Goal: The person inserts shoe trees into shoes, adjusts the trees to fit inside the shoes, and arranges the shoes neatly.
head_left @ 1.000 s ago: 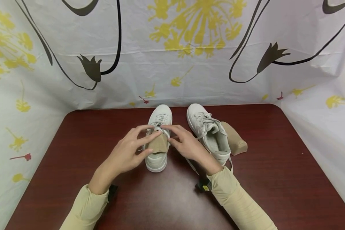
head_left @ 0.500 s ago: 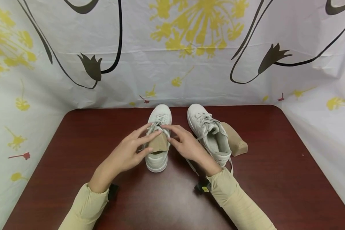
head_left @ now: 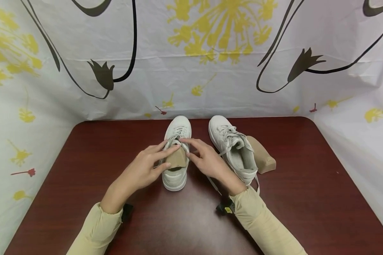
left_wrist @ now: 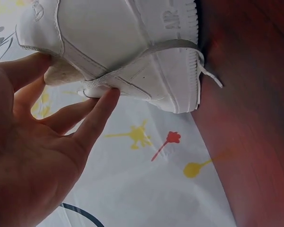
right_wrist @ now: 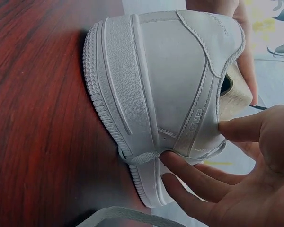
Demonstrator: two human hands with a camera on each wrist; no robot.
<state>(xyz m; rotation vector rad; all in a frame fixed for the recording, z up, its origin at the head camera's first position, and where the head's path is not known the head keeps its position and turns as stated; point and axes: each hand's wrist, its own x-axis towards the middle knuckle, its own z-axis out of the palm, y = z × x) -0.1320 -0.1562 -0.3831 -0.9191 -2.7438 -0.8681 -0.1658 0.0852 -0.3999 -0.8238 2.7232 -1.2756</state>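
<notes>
At the left, the person's bare left hand (head_left: 143, 168) reaches rightward, thumb and fingers spread wide; its grip spans loosely and clasps nothing firmly. Just right of that palm is the tan, moulded, hollow-ended shoe insert (head_left: 177, 157), seated in the opening of a white leather low-top sneaker (head_left: 179, 130). The sneaker stands flat, its long axis running away from the person, toe far, heel near; the insert's hollow end faces the heel. The left hand seems nearer to the insert, thumb beside its left rear edge, a fingertip over its front. From the right, the right hand (head_left: 207, 161) rests fingertips on the sneaker's right collar and side, its grip half open; how hard either hand presses, I cannot tell. Farther right, another white lace-up sneaker (head_left: 231, 145) slants, and beside it a second tan moulded insert (head_left: 260, 154) lies on the dark red wooden desk (head_left: 290, 205).
</notes>
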